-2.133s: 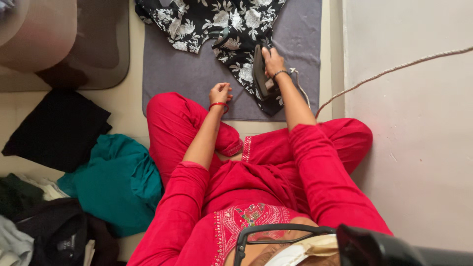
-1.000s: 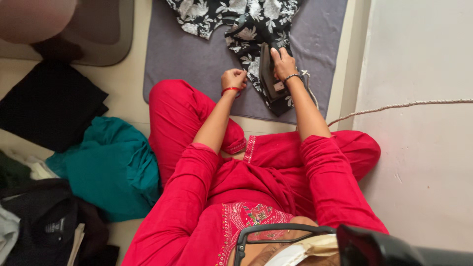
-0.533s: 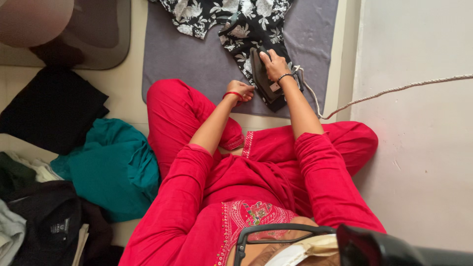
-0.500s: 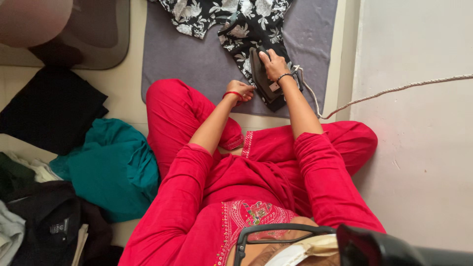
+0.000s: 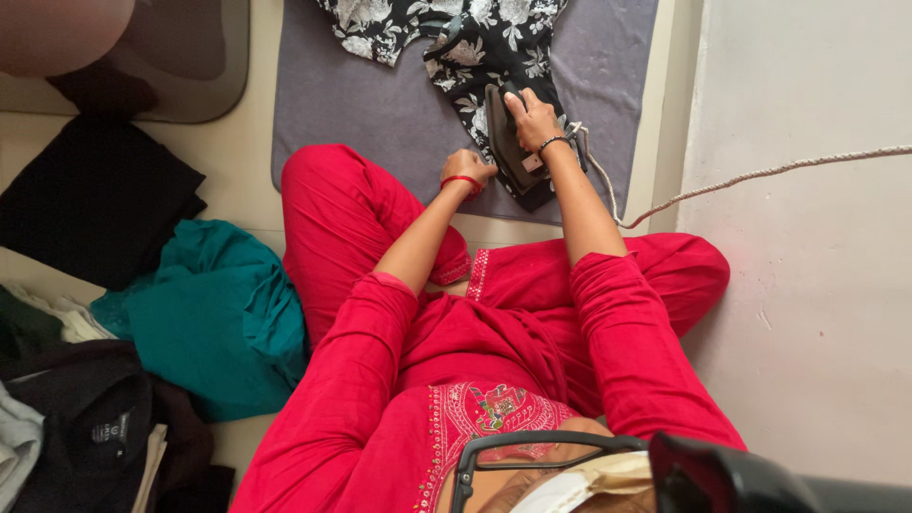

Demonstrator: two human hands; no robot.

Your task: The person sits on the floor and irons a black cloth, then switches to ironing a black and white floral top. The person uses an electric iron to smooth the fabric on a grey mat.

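Note:
I sit cross-legged on the floor in red clothes. My right hand [image 5: 534,119] grips the handle of a dark clothes iron [image 5: 508,142] that rests on a black garment with white flowers [image 5: 456,38]. The garment lies spread on a grey mat [image 5: 370,104]. My left hand [image 5: 467,166] is closed just left of the iron, at the garment's near edge; whether it pinches the cloth I cannot tell. A red bangle sits on that wrist.
The iron's braided cord [image 5: 760,176] runs right across a white wall [image 5: 807,285]. A heap of clothes lies at my left: a teal cloth [image 5: 214,318], a black folded cloth [image 5: 95,214], dark garments [image 5: 95,427]. A round beige thing [image 5: 57,28] sits top left.
The iron and my right hand slid a little toward me and back away along the garment. My left hand moved from the mat up to the garment's edge beside the iron.

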